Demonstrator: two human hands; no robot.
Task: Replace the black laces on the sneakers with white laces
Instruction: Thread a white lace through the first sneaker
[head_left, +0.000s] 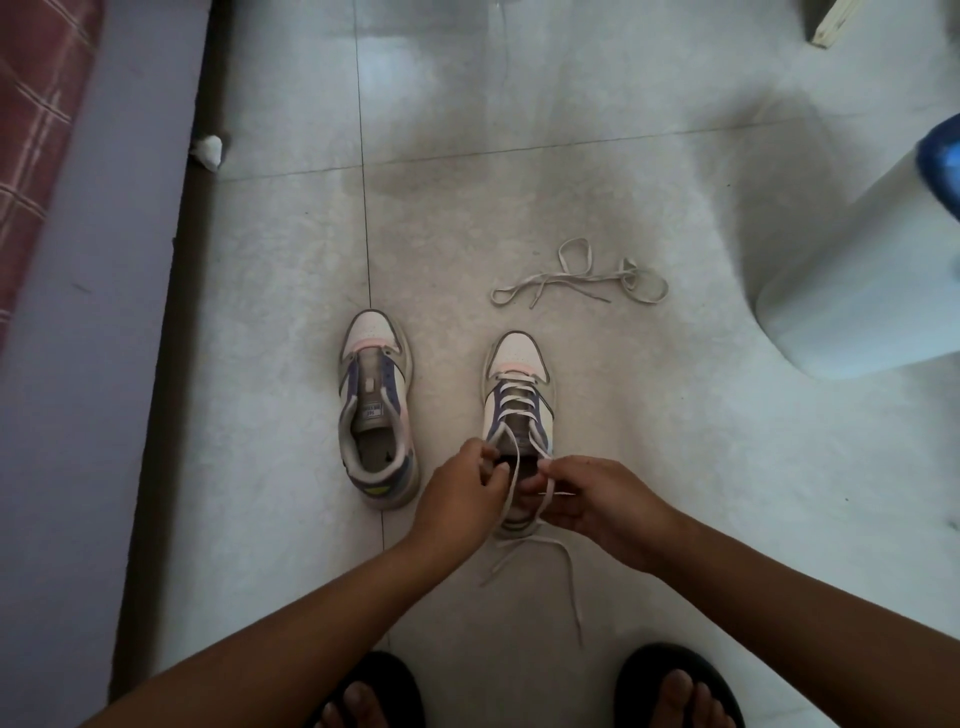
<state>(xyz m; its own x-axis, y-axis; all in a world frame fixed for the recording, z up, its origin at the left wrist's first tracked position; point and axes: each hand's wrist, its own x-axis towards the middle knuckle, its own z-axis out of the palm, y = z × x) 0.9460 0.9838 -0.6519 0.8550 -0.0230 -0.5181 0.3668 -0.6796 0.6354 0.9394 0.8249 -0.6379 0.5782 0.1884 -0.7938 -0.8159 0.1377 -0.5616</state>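
Note:
Two white, purple and pink sneakers stand side by side on the floor, toes pointing away from me. The left sneaker has no lace in it. The right sneaker carries a white lace crossed through its front eyelets. My left hand pinches one strand of that lace at the shoe's collar. My right hand pinches the other strand beside it. The lace's loose ends trail on the floor behind the heel. A second white lace lies loose on the floor beyond the right sneaker.
The floor is pale tile. A bed edge with a checked cover runs down the left. A white cylindrical object with something blue on top stands at the right. A crumpled white scrap lies by the bed. My sandalled feet are at the bottom.

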